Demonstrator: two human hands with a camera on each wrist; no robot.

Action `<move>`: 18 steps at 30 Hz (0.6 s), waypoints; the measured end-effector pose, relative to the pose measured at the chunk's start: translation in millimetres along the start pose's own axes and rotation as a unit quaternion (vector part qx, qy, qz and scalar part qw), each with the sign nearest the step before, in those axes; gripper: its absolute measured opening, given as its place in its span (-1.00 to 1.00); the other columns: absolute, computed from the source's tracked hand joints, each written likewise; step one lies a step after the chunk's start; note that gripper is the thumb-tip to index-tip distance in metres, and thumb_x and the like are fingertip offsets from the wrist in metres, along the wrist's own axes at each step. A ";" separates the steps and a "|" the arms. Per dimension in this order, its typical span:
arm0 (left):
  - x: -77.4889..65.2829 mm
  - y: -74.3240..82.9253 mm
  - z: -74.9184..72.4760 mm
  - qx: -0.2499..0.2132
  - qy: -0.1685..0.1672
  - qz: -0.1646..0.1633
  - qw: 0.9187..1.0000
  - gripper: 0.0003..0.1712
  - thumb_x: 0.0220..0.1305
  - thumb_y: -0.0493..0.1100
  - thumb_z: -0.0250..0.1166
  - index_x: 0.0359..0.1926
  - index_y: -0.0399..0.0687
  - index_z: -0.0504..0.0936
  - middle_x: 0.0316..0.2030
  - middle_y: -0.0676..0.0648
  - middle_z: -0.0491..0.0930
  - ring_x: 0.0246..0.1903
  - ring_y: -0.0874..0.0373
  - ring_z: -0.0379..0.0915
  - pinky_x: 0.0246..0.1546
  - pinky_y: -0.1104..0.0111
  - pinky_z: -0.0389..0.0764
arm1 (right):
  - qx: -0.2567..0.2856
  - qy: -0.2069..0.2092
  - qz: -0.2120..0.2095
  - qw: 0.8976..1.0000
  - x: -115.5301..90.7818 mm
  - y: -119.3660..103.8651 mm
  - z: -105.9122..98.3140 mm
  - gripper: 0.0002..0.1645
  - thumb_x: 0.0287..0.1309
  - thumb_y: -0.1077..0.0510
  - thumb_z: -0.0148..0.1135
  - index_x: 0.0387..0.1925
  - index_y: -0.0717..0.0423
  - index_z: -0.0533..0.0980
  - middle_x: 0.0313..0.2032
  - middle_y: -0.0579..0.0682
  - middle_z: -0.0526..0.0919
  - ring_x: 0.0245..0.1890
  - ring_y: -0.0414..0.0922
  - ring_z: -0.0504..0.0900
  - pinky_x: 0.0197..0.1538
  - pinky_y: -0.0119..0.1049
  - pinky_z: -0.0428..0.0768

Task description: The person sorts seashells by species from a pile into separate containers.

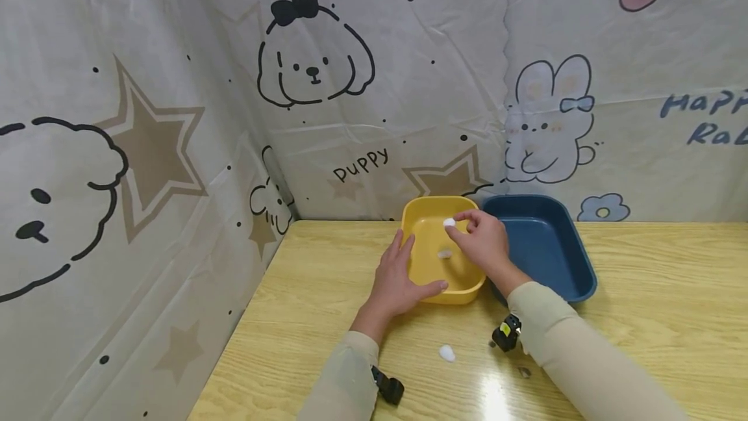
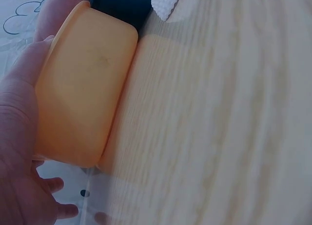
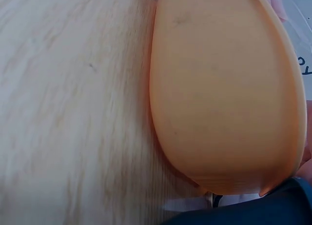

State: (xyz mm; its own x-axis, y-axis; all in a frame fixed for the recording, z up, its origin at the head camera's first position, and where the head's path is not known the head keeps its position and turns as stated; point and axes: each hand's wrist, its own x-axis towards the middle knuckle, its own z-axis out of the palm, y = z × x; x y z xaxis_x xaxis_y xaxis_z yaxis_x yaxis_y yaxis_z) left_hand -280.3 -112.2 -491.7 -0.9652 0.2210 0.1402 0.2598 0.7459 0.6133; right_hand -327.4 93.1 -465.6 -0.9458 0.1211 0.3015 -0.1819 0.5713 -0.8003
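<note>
My right hand point(image 1: 482, 239) is above the yellow tray point(image 1: 425, 271), pinching a small white shell point(image 1: 448, 222) between thumb and fingertips. Inside the tray lies another pale, whitish piece point(image 1: 445, 254). My left hand point(image 1: 397, 281) rests on the tray's near left corner, with fingers spread along the left side and thumb lying across the front rim. The left wrist view has the tray's outer wall point(image 2: 87, 83) beside that hand. On the table in front of the tray sits a white shell point(image 1: 447, 353), whose ridged surface point(image 2: 165, 3) shows in the left wrist view.
A dark blue tray point(image 1: 540, 249) stands right beside the yellow one, partly behind my right arm. Near my right wrist, a small brownish piece point(image 1: 524, 372) lies on the wooden table point(image 1: 660, 317). A printed cloth point(image 1: 362, 70) hangs along the back and left.
</note>
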 end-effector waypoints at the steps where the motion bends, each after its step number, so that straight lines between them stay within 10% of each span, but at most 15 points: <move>1: 0.0 0.0 -0.2 0.000 0.000 0.001 1.000 0.36 -0.12 0.59 0.35 0.59 0.12 0.03 0.57 0.08 -0.23 0.50 -0.06 -0.20 0.36 -0.12 0.08 | 0.001 0.001 0.001 1.000 0.0 -0.2 0.3 -0.64 0.16 -0.07 0.43 -0.14 0.08 0.66 -0.55 -0.02 0.35 -0.50 -0.03 0.37 -0.42 -0.19 0.29; 18: 0.5 -0.7 0.8 0.005 0.006 0.003 1.000 0.35 -0.11 0.58 0.37 0.59 0.11 0.04 0.58 0.06 -0.22 0.50 -0.07 -0.18 0.36 -0.12 0.07 | -0.004 0.003 0.004 1.000 0.1 -1.9 0.1 -0.61 0.15 -0.02 0.45 -0.07 0.12 0.67 -0.52 -0.02 0.37 -0.48 -0.03 0.37 -0.40 -0.19 0.31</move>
State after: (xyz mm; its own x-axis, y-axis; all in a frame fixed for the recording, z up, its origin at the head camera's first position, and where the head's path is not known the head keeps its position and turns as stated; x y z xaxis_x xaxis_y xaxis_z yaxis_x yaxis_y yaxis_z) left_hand -281.0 -112.2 -492.7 -0.9636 0.2180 0.1545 0.2668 0.7504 0.6048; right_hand -327.2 92.0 -464.1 -0.9455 0.1308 0.2983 -0.1719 0.5775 -0.7981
